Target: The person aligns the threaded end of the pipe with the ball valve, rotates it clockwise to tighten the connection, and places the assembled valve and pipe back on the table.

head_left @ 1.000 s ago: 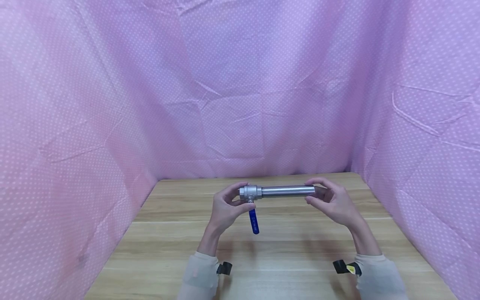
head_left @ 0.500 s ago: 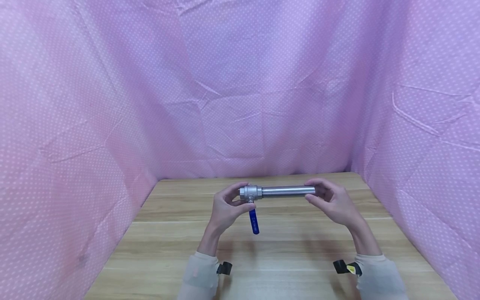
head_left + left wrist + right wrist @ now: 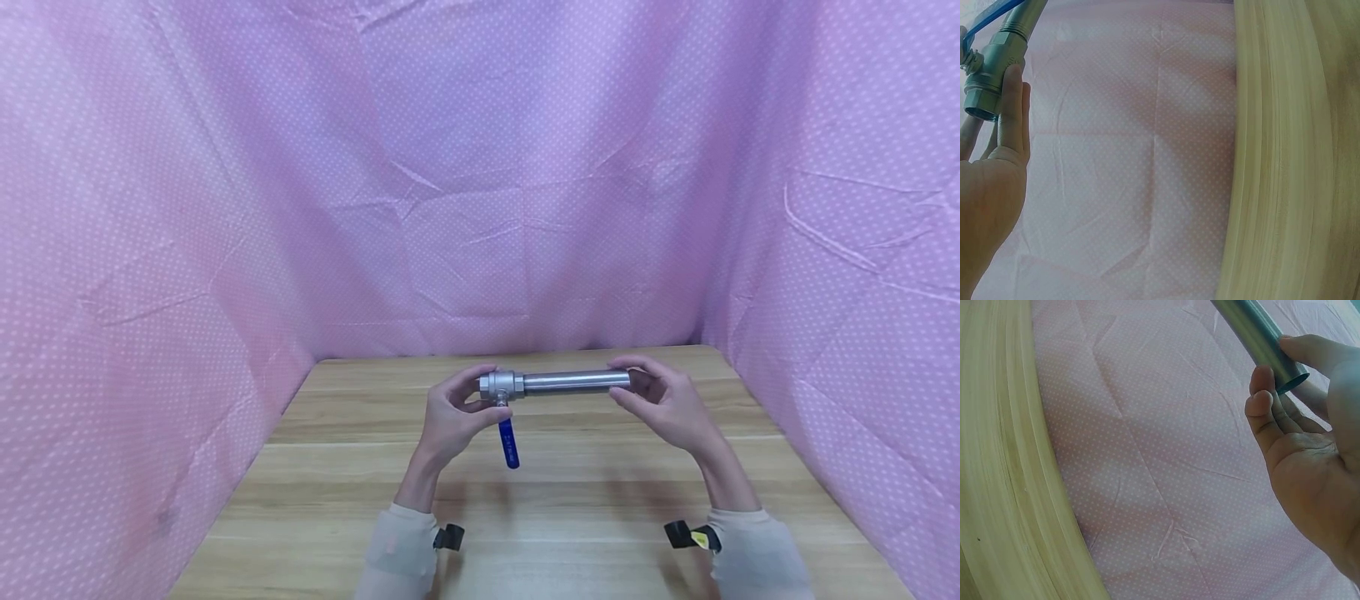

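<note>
A silver ball valve (image 3: 501, 384) with a blue lever handle (image 3: 508, 443) is joined to a straight steel pipe (image 3: 577, 382), and both are held level above the table. My left hand (image 3: 453, 419) grips the valve body at its left end, thumb by the base of the lever. In the left wrist view, fingers lie along the valve (image 3: 991, 75), whose open end faces the palm. At the other end, my right hand (image 3: 671, 408) pinches the pipe's free end. The right wrist view shows the hollow pipe end (image 3: 1269, 350) between thumb and fingers of the right hand (image 3: 1310, 462).
A wooden table (image 3: 525, 533) lies below the hands. Pink dotted cloth (image 3: 465, 208) encloses it at the back and both sides. Black straps with small devices sit on both wrists.
Both hands keep nearly the same place. The blue lever and the right wrist show only a very slight shift; the valve and pipe stay level.
</note>
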Demonstrator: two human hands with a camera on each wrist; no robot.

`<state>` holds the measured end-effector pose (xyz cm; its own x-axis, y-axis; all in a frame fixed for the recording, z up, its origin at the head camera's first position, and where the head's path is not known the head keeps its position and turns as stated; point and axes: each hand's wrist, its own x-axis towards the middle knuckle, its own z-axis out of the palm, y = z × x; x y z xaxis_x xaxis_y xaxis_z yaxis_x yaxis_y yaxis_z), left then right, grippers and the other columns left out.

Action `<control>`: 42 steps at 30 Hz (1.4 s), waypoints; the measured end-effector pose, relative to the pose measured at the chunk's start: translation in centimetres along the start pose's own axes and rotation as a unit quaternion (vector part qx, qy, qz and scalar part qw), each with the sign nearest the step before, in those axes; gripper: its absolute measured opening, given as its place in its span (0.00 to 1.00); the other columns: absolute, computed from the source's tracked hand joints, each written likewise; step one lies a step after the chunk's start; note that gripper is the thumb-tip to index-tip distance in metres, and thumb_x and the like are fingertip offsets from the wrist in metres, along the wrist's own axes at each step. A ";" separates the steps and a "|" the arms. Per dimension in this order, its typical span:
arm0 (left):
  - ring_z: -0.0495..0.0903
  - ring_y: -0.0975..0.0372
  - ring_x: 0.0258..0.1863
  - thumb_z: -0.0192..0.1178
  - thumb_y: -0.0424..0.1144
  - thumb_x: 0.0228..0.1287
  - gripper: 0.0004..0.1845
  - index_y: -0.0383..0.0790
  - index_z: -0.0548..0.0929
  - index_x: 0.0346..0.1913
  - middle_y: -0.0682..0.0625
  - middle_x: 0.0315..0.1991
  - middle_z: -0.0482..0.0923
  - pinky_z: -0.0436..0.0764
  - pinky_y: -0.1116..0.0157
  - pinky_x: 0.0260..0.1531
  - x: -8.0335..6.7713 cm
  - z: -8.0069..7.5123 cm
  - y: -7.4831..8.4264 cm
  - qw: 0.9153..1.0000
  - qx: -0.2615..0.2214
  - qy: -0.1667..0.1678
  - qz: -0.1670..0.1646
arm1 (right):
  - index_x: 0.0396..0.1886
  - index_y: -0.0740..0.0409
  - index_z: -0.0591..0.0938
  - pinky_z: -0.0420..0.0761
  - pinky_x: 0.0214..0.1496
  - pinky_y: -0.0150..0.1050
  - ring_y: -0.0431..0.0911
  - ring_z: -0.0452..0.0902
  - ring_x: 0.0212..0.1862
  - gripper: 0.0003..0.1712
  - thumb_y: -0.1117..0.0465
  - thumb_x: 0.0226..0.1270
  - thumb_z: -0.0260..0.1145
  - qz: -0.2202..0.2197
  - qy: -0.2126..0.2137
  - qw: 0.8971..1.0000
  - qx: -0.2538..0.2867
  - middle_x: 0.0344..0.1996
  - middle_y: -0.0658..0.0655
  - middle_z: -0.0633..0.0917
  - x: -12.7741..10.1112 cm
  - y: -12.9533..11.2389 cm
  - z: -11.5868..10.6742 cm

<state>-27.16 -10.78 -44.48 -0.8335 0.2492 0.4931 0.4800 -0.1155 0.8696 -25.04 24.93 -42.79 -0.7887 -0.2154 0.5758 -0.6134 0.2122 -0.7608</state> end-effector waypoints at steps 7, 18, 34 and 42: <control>0.90 0.64 0.59 0.81 0.22 0.56 0.37 0.25 0.82 0.71 0.32 0.67 0.85 0.95 0.58 0.64 0.0 0.0 0.0 1.000 -0.001 0.001 -0.002 | 0.63 0.74 0.81 0.94 0.45 0.26 0.37 0.92 0.47 0.24 0.76 0.71 0.77 -0.016 -0.020 0.999 0.029 0.49 0.44 0.93 0.0 0.2 -0.2; 0.90 0.63 0.59 0.82 0.22 0.57 0.36 0.31 0.85 0.71 0.30 0.67 0.84 0.95 0.58 0.64 0.0 -0.1 0.0 1.000 0.004 -0.002 0.005 | 0.63 0.71 0.84 0.93 0.43 0.25 0.31 0.90 0.45 0.24 0.79 0.70 0.75 0.009 -0.008 1.000 -0.007 0.46 0.39 0.91 0.0 0.0 0.0; 0.90 0.64 0.59 0.82 0.22 0.57 0.37 0.25 0.82 0.71 0.31 0.67 0.85 0.95 0.59 0.64 0.1 -0.2 0.0 1.000 0.006 -0.003 0.007 | 0.62 0.67 0.87 0.93 0.40 0.27 0.31 0.90 0.40 0.18 0.73 0.75 0.75 0.033 -0.002 0.999 -0.033 0.41 0.39 0.92 0.0 -0.4 0.0; 0.90 0.65 0.59 0.82 0.22 0.57 0.36 0.25 0.82 0.71 0.32 0.66 0.86 0.95 0.59 0.64 0.1 -0.1 0.0 1.000 0.004 -0.003 0.010 | 0.64 0.75 0.82 0.93 0.40 0.26 0.32 0.90 0.42 0.25 0.79 0.70 0.75 0.006 -0.013 1.000 0.002 0.46 0.44 0.92 0.0 -0.1 -0.1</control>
<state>-27.29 -10.86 -44.46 -0.8224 0.2521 0.5099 0.4982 -0.1133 0.8596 -25.03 24.97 -42.68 -0.7948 -0.2382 0.5582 -0.6034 0.2119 -0.7688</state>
